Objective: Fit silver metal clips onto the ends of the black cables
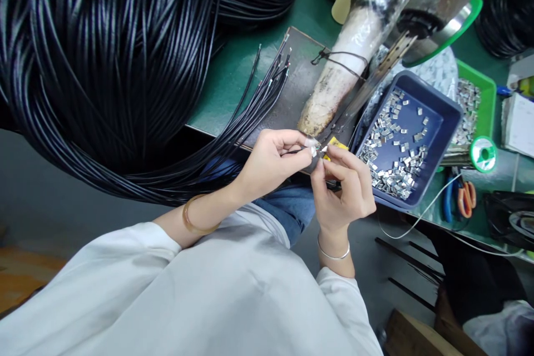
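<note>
My left hand [271,161] pinches the end of a black cable between thumb and fingers, just below the tip of a stained, plastic-wrapped tube [337,72]. Close against it, my right hand [344,189] has thumb and index finger pressed together on a small silvery piece, perhaps a metal connector; its exact shape is hidden by the fingertips. Right of that hand, a dark blue tray [448,117] holds many small metal connector shells [403,175]. Left of the tube, a bundle of black cables [267,94] lies with its stripped ends fanned over a dark metal plate [302,47].
A huge coil of black cable [104,39] covers the left of the green table [233,55]. A green tray [486,92], a small spool [484,154], orange-handled scissors [466,200] and a white wire [429,206] lie on the right. Another person's dark-clothed leg [471,261] shows lower right.
</note>
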Tool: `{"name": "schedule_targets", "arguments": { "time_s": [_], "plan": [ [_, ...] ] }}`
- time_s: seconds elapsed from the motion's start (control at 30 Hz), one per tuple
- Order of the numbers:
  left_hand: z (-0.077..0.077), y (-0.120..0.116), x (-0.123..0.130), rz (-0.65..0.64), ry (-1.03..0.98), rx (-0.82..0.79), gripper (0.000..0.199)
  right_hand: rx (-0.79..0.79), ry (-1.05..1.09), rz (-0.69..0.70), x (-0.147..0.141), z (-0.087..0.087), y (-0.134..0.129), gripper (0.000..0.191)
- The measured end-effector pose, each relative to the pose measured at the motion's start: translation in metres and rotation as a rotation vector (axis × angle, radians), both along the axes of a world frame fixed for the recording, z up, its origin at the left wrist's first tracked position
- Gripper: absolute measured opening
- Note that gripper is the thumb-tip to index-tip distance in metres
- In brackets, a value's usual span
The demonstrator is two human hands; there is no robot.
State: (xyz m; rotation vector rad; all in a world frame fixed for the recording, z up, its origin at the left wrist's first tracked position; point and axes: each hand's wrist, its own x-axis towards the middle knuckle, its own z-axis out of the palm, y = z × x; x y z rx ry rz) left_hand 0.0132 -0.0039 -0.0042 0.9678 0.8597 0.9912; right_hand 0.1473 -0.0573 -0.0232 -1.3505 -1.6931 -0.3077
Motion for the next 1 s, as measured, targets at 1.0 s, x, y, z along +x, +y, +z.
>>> {"name": "schedule_targets", "arguments": {
  "time_s": [1.0],
  "plan": [
    [-0.0023, -0.0017, 0.0027, 0.029, 0.067, 0.066, 0.004, -0.055, 0.069, 0.022, 0.0013, 0.0038, 0.0006, 0.021]
  ]
}}
